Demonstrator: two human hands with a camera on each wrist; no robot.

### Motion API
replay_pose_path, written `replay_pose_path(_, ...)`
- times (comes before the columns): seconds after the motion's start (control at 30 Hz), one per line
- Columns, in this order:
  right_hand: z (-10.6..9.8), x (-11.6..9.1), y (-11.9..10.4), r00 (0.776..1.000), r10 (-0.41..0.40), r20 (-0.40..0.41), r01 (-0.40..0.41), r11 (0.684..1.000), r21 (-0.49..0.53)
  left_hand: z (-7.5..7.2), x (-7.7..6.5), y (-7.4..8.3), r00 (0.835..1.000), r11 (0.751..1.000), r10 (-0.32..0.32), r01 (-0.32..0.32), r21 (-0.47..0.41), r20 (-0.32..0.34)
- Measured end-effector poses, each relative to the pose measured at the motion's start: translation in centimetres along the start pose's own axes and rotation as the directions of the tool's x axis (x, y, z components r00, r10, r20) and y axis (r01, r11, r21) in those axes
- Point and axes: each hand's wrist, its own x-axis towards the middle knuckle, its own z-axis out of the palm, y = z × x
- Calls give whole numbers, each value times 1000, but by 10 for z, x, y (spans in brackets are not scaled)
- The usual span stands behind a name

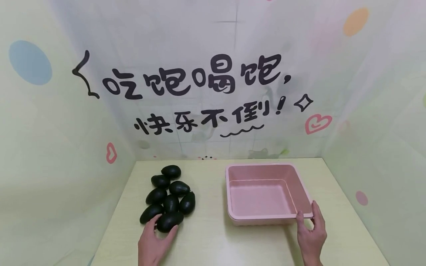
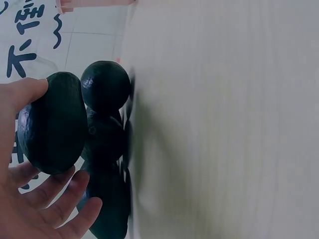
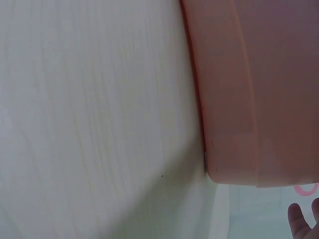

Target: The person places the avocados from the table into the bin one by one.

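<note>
My left hand [image 1: 155, 240] holds a dark green avocado [image 1: 169, 221] between its thumb and fingers at the near end of a cluster. In the left wrist view, the thumb lies on one end of this avocado [image 2: 54, 122] and the fingers curve near the other. Several more avocados [image 1: 171, 204] lie close together just beyond it. At the near right corner of a pink plastic basin [image 1: 266, 217], my right hand [image 1: 311, 236] grips the rim, thumb at the front and fingers along the right side. Only fingertips [image 3: 297, 221] of that hand show in the right wrist view.
The basin stands on the right half of a pale wooden table [image 1: 206, 244], with no contents visible inside. A patterned curtain [image 1: 199, 37] with black lettering hangs behind the table, and similar sheets enclose both sides.
</note>
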Motion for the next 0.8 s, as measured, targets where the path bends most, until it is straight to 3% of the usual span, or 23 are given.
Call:
replay_pose_path(0.27, -2, 1, 1, 1000, 14, 28, -14, 1000, 7, 1, 2, 9, 1000, 1000, 7, -8, -15, -28)
replay_pose_path(0.53, -5, 2, 2, 999, 16, 33, -16, 1000, 8, 6, 2, 19, 994, 997, 62, -65, -33, -88)
replay_pose_path(0.8, -3, 0, 5, 1000, 12, 14, -12, 1000, 8, 5, 1, 40, 995, 995, 57, -63, -77, -79)
